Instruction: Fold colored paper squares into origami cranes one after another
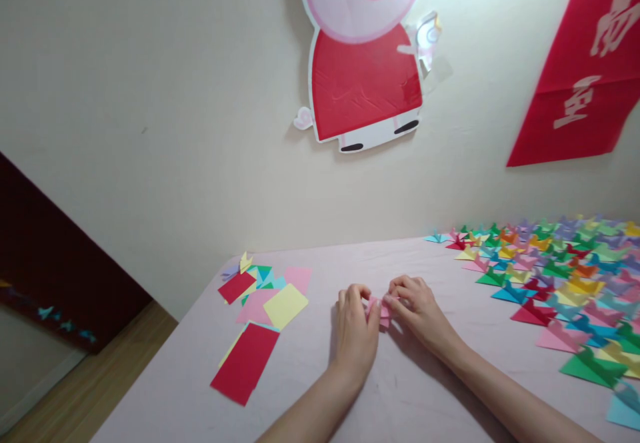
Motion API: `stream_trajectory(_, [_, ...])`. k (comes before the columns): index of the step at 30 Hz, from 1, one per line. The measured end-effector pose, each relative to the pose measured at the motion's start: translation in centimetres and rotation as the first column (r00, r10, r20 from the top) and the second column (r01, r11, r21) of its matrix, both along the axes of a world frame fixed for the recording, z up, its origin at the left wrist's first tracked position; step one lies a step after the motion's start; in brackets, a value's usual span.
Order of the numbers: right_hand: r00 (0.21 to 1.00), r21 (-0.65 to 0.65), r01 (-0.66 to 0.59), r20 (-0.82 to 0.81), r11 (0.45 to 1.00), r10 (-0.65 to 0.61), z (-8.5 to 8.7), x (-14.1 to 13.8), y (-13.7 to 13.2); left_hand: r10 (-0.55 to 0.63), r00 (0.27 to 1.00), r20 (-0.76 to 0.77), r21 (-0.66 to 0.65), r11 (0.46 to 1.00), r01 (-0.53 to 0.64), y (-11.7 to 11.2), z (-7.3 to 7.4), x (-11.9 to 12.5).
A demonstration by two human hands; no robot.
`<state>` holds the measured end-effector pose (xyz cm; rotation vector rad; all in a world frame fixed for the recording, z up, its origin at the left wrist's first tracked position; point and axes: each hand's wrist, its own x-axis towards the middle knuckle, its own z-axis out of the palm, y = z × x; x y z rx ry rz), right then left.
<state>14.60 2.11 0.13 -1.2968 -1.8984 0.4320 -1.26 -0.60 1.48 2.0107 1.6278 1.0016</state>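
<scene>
A small piece of folded pink paper [385, 321] is pinched between my two hands, low over the middle of the table. My left hand [356, 326] grips its left side, thumb and fingers closed. On the other side my right hand [417, 310] has thumb and fingertips pressed on the paper's right edge. Fingers cover much of the paper, so its exact folded form is hidden.
Left of my hands lie loose coloured sheets, with a yellow sheet [286, 306] and a red sheet [246, 363] uppermost. Rows of folded paper cranes, including a green crane [593, 366], fill the table's right side. Behind the pale tablecloth [320, 396] rises a wall.
</scene>
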Motion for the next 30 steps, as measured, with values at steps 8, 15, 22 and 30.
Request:
stream_trajectory(8, [0.943, 0.043, 0.147, 0.296, 0.988, -0.153, -0.7, 0.0, -0.1, -0.071, 0.761, -0.645, 0.079, 0.984, 0.159, -2.2, -1.6, 1.7])
stream_trajectory(15, [0.907, 0.11, 0.218, 0.344, 0.97, -0.243, -1.4, 0.6, -0.2, -0.097, 0.724, -0.683, 0.068, 0.978, 0.195, -2.4, -1.0, 1.4])
stream_trajectory(22, [0.911, 0.114, 0.186, 0.352, 0.976, -0.215, -1.7, 0.6, -0.3, -0.188, 0.767, -0.614, -0.03, 0.976, 0.215, -2.9, -1.4, 0.4])
stream_trajectory(30, [0.924, 0.082, 0.166, 0.336, 0.983, -0.184, -2.0, 1.0, 0.1, -0.156, 0.812, -0.562, -0.037, 0.986, 0.164, -3.5, -2.8, -0.5])
